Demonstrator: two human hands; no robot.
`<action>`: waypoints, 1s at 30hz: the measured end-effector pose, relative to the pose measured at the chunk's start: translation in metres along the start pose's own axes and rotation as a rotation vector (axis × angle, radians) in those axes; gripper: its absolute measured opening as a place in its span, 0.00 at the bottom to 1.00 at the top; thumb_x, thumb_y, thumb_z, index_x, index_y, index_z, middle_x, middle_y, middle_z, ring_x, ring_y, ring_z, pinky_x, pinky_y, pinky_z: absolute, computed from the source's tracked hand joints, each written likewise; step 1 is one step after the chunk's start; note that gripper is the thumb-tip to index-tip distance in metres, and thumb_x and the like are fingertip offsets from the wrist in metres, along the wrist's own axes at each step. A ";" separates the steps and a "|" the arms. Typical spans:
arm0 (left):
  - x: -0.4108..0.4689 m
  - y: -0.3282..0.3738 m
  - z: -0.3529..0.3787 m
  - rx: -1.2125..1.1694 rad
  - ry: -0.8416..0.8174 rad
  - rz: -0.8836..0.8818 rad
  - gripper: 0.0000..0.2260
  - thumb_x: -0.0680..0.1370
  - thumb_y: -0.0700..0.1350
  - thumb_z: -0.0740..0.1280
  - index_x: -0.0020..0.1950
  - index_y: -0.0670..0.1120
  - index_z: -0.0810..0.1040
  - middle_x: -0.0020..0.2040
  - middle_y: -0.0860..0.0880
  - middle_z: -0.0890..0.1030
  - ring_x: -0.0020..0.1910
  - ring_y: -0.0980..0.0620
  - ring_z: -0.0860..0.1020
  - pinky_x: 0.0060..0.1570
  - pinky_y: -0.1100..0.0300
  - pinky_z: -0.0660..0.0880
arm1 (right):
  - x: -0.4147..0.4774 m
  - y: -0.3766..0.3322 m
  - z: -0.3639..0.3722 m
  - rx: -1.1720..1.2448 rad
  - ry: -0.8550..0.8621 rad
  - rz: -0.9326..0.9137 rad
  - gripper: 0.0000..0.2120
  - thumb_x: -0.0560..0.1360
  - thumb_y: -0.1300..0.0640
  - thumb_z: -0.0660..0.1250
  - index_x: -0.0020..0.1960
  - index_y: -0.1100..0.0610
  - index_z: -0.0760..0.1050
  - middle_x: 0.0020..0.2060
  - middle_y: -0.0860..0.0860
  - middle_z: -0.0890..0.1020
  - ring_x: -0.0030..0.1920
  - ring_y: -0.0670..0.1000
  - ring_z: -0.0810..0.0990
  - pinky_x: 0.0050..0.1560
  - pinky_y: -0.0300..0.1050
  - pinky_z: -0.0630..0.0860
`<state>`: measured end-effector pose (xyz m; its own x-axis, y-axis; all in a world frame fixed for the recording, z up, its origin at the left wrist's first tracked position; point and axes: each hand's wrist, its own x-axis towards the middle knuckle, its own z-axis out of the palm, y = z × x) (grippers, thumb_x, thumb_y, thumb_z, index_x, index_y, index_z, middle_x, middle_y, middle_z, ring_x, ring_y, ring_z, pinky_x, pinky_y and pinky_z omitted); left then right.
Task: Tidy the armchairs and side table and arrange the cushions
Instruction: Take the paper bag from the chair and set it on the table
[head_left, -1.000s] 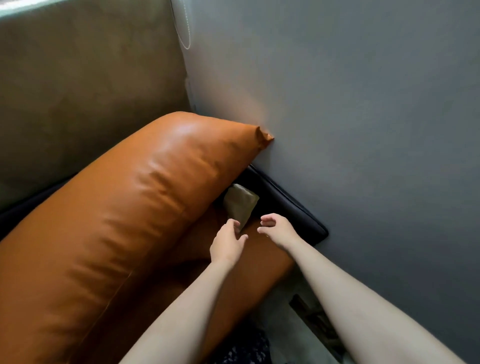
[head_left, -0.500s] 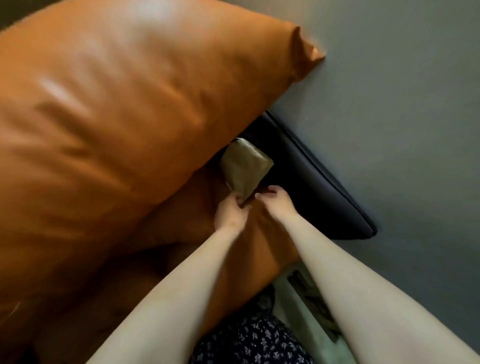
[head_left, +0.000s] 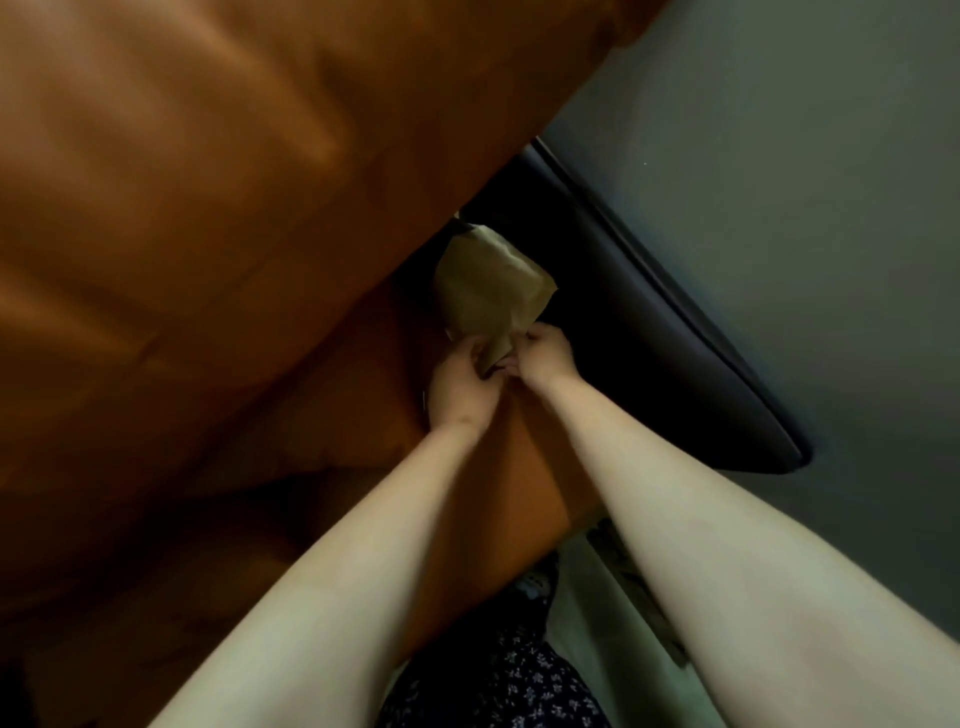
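A crumpled brown paper bag (head_left: 488, 291) is wedged between the big orange leather back cushion (head_left: 208, 208) and the dark armrest (head_left: 623, 322) of the armchair. My left hand (head_left: 460, 387) and my right hand (head_left: 543, 353) both pinch the bag's near lower end, side by side. The orange seat cushion (head_left: 363, 431) lies under my hands. The bag's far end is hidden behind the back cushion.
A grey wall (head_left: 779, 182) runs close along the right of the armrest. Below, a strip of pale floor (head_left: 587, 649) shows beside my dark flowered clothing (head_left: 509, 680).
My hands have reached forward from apart and open to pinching the paper bag's lower end. The view has moved closer and lower over the armchair.
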<state>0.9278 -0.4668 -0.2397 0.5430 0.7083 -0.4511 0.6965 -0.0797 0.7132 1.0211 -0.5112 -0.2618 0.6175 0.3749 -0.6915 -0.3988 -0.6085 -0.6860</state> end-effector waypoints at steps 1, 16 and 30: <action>-0.001 0.000 0.001 0.017 0.011 0.006 0.15 0.73 0.41 0.70 0.59 0.46 0.78 0.55 0.45 0.81 0.55 0.45 0.79 0.54 0.51 0.76 | -0.003 0.001 0.003 -0.011 -0.010 -0.021 0.14 0.80 0.61 0.58 0.39 0.54 0.76 0.44 0.65 0.83 0.46 0.65 0.82 0.54 0.62 0.78; -0.048 0.035 -0.050 0.146 0.103 0.103 0.08 0.75 0.40 0.67 0.53 0.47 0.79 0.52 0.48 0.81 0.52 0.48 0.78 0.49 0.56 0.75 | -0.086 -0.036 -0.006 0.165 -0.120 -0.050 0.12 0.82 0.62 0.55 0.42 0.58 0.73 0.40 0.59 0.80 0.36 0.52 0.78 0.37 0.40 0.78; -0.130 0.065 -0.133 0.335 0.114 0.430 0.03 0.78 0.44 0.64 0.47 0.47 0.77 0.46 0.49 0.77 0.47 0.48 0.74 0.42 0.55 0.70 | -0.203 -0.080 -0.002 0.063 0.099 -0.092 0.13 0.78 0.59 0.60 0.39 0.62 0.78 0.30 0.56 0.82 0.29 0.51 0.82 0.34 0.43 0.80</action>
<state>0.8400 -0.4707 -0.0632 0.7702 0.6324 -0.0827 0.5442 -0.5841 0.6022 0.9288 -0.5400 -0.0662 0.7159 0.3541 -0.6017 -0.3773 -0.5289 -0.7602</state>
